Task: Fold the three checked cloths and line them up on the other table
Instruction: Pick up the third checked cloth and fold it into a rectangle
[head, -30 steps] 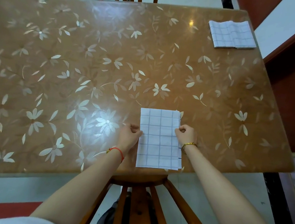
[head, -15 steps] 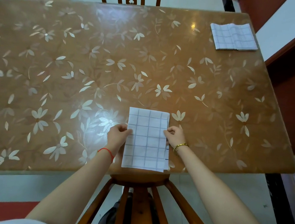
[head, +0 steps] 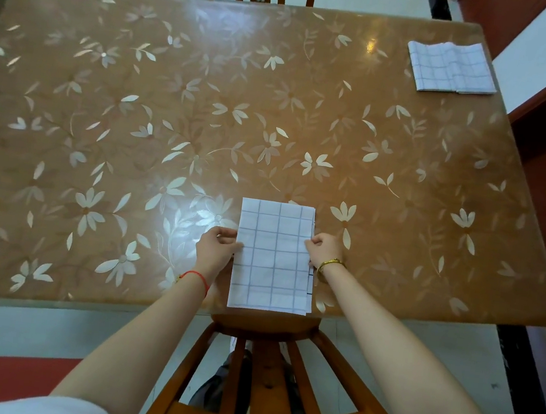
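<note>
Brown flower-patterned table point(head: 103, 117) fills the view. Fingers of the left hand point(head: 216, 249) curl at the left edge of a folded checked cloth point(head: 274, 258) and pinch it; fingers of the right hand point(head: 325, 249) clamp its right edge the same way. The cloth lies flat at the table's near edge, just above a chair point(head: 264, 322) back. A red string point(head: 194, 278) circles the left wrist, a gold bangle point(head: 329, 265) the right. A second cloth point(head: 450, 68), folded, lies at the far right corner, well apart
</note>
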Available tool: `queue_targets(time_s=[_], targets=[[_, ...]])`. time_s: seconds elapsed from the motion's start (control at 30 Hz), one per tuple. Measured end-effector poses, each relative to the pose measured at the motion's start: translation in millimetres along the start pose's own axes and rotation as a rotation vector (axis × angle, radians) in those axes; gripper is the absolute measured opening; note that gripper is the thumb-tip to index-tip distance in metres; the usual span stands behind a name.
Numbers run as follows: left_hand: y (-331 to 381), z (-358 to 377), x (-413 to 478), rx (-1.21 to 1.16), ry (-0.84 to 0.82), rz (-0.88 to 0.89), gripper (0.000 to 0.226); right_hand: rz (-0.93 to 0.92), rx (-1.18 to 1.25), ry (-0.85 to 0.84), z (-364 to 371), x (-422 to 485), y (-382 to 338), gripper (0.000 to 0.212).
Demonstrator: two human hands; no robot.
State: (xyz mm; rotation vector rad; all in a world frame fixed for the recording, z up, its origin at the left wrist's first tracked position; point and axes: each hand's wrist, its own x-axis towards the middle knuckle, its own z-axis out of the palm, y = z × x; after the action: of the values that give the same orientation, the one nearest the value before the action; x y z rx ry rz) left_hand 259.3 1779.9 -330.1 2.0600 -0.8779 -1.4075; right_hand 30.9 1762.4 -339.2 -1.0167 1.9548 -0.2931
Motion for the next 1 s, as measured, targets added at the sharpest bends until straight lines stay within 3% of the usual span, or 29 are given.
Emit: queue_targets(time_s=[0.27,0.6,0.8,0.93,1.0], targets=[[-3,5,-2,0.056,0.035,0.066,0.028,0.008,-0.027,-0.038,-4,3,-2,0.018],[-5,4,-3,0.266,-0.053,0.269,0.034,-0.037,-0.129,0.153,-3,0,3,0.012],[-9,5,1,0.313,-0.077,0.271,0.039,-0.088,-0.073,0.185,-4,-5,7,0.031],[-10,7,1,0.461,-0.097,0.355,0.047,-0.102,-0.081,0.141,-10,-4,8,0.019],[-7,9,2,0.573,-0.084,0.448,0.052,-0.105,-0.076,0.132,-10,-3,9,0.024]])
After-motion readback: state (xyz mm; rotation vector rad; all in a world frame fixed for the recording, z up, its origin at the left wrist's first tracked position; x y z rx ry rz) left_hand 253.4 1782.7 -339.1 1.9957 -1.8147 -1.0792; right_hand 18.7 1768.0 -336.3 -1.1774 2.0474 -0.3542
